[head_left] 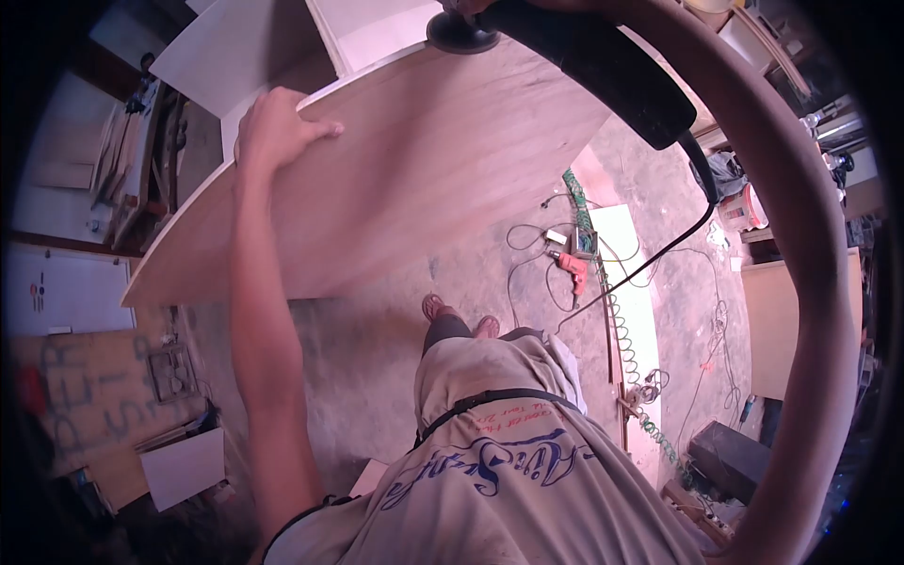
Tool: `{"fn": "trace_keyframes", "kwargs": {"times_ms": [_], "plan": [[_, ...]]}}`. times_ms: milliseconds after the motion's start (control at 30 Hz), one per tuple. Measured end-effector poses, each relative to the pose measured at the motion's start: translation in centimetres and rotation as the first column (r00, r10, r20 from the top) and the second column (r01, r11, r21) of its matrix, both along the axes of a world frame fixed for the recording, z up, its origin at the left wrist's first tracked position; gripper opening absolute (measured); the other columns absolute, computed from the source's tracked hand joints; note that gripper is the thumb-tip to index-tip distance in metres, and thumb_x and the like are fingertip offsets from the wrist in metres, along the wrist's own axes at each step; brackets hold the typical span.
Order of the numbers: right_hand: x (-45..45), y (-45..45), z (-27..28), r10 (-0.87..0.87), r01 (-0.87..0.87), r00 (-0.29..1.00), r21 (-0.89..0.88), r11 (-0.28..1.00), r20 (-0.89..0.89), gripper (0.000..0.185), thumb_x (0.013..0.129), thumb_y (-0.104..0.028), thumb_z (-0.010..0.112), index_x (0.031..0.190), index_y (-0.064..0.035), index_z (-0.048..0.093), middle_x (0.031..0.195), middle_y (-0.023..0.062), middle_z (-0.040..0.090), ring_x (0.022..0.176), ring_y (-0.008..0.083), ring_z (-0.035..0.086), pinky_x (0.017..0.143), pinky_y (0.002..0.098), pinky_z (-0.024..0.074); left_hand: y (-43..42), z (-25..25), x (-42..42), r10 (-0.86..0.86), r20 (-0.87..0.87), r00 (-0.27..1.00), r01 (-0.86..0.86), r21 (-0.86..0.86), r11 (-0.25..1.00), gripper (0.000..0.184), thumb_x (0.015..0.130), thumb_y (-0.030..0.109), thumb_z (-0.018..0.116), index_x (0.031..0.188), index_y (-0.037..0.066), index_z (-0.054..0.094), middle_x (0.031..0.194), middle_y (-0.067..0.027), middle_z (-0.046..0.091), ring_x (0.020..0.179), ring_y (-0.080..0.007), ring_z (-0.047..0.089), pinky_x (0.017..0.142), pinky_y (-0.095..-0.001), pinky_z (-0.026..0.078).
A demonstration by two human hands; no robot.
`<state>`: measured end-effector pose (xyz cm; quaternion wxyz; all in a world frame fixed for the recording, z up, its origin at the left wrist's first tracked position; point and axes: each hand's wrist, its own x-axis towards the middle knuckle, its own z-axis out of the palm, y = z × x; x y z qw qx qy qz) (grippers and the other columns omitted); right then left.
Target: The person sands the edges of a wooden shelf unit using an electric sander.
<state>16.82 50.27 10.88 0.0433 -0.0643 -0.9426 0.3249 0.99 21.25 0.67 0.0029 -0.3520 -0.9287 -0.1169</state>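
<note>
The large pale wooden panel (414, 169) looks smooth and matt. The black sander body (603, 71) appears to be hard plastic with a slight sheen. Near, the beige printed apron (508, 471) is creased matt cloth; the grey floor (358, 377) looks rough and blotchy.

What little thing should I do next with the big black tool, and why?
I'd slide the black power tool a tiny bit along the wooden panel's edge, away from your left hand. Its round pad is right by that edge, and your left hand grips the same edge, so that way seems safer for your fingers.
</note>
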Motion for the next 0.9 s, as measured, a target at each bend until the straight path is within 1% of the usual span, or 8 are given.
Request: {"fn": "trace_keyframes", "kwargs": {"times_ms": [100, 233, 400, 500, 733, 833, 867, 900], "plan": [[0.0, 1.7, -0.3, -0.016, 0.017, 1.000, 0.066, 0.998, -0.018, 0.068, 0.077, -0.036, 0.081, 0.132, -0.0021, 0.061, 0.113, 0.0155, 0.070, 0.102, 0.0233, 0.067, 0.090, 0.0338, 0.0534, 0.0, 0.1, 0.0, -0.006, -0.004, 1.000, 0.006, -0.006, 1.000, 0.043, 0.069, 0.041, 0.089, 0.100, 0.011, 0.083, 0.087, -0.0158, 0.077, 0.084, -0.0343, 0.074, 0.080, -0.0468, 0.056], [1.6, 2.7, 0.5, -0.014, 0.015, 0.999, -0.048, 0.999, 0.030, 0.069, 0.077, -0.035, 0.082, 0.134, -0.0022, 0.060, 0.115, 0.0151, 0.069, 0.104, 0.0240, 0.066, 0.092, 0.0338, 0.0524, 0.2, 0.7, 0.9, 0.012, 0.003, 1.000, -0.012, -0.020, 1.000, 0.043, 0.069, 0.041, 0.088, 0.100, 0.011, 0.083, 0.086, -0.0166, 0.076, 0.084, -0.0354, 0.074, 0.081, -0.0466, 0.055], [3.3, 4.0, 1.5, -0.113, 0.114, 0.991, -0.006, 0.993, 0.069, 0.079, 0.076, -0.042, 0.081, 0.140, -0.0046, 0.056, 0.118, 0.0167, 0.069, 0.105, 0.0261, 0.066, 0.093, 0.0347, 0.0522, 0.4, 0.9, 0.8, 0.033, 0.012, 0.999, -0.033, -0.046, 0.998, 0.044, 0.067, 0.040, 0.090, 0.100, 0.011, 0.083, 0.087, -0.0178, 0.076, 0.084, -0.0357, 0.074, 0.078, -0.0457, 0.056], [3.4, 5.5, 1.2, -0.122, 0.120, 0.991, 0.037, 0.992, 0.051, 0.078, 0.077, -0.039, 0.082, 0.141, -0.0042, 0.056, 0.118, 0.0162, 0.068, 0.104, 0.0253, 0.066, 0.092, 0.0345, 0.0528, 0.2, 0.3, 0.5, 0.011, -0.086, 0.996, -0.014, -0.035, 0.999, 0.047, 0.067, 0.041, 0.090, 0.101, 0.009, 0.082, 0.088, -0.0183, 0.076, 0.084, -0.0355, 0.074, 0.079, -0.0454, 0.057], [3.6, 8.9, -0.1, -0.151, 0.155, 0.987, -0.064, 0.986, 0.053, 0.063, 0.082, -0.028, 0.081, 0.134, -0.0028, 0.059, 0.115, 0.0136, 0.069, 0.103, 0.0223, 0.067, 0.090, 0.0345, 0.0536, 0.2, 0.7, 0.5, 0.034, 0.011, 0.999, -0.034, -0.024, 0.999, 0.054, 0.066, 0.042, 0.090, 0.105, 0.007, 0.081, 0.090, -0.0194, 0.077, 0.085, -0.0354, 0.075, 0.081, -0.0442, 0.057], [5.4, 8.5, 1.8, -0.197, 0.193, 0.979, 0.065, 0.979, 0.060, 0.063, 0.082, -0.029, 0.080, 0.135, -0.0026, 0.058, 0.116, 0.0139, 0.070, 0.104, 0.0221, 0.067, 0.091, 0.0349, 0.0532, 0.1, 0.1, 0.1, 0.044, -0.002, 0.999, -0.044, -0.011, 0.999, 0.055, 0.065, 0.041, 0.091, 0.105, 0.006, 0.081, 0.091, -0.0201, 0.077, 0.087, -0.0358, 0.075, 0.082, -0.0439, 0.057], [5.6, 9.3, 1.9, -0.195, 0.206, 0.972, -0.079, 0.975, 0.132, 0.069, 0.081, -0.033, 0.080, 0.138, -0.0019, 0.056, 0.121, 0.0174, 0.069, 0.110, 0.0250, 0.066, 0.096, 0.0363, 0.0521, 0.0, -0.1, 0.0, 0.051, 0.003, 0.999, -0.051, -0.008, 0.999, 0.055, 0.065, 0.041, 0.091, 0.105, 0.005, 0.081, 0.092, -0.0205, 0.076, 0.088, -0.0359, 0.075, 0.082, -0.0438, 0.057], [5.8, 10.8, 1.0, -0.218, 0.219, 0.972, -0.005, 0.976, 0.083, 0.070, 0.082, -0.036, 0.079, 0.141, -0.0074, 0.056, 0.121, 0.0159, 0.069, 0.107, 0.0231, 0.066, 0.093, 0.0340, 0.0518, 0.1, -0.1, 0.0, 0.058, 0.003, 0.998, -0.058, -0.002, 0.998, 0.056, 0.064, 0.041, 0.091, 0.105, 0.004, 0.081, 0.092, -0.0208, 0.076, 0.089, -0.0361, 0.074, 0.083, -0.0437, 0.057]]}}
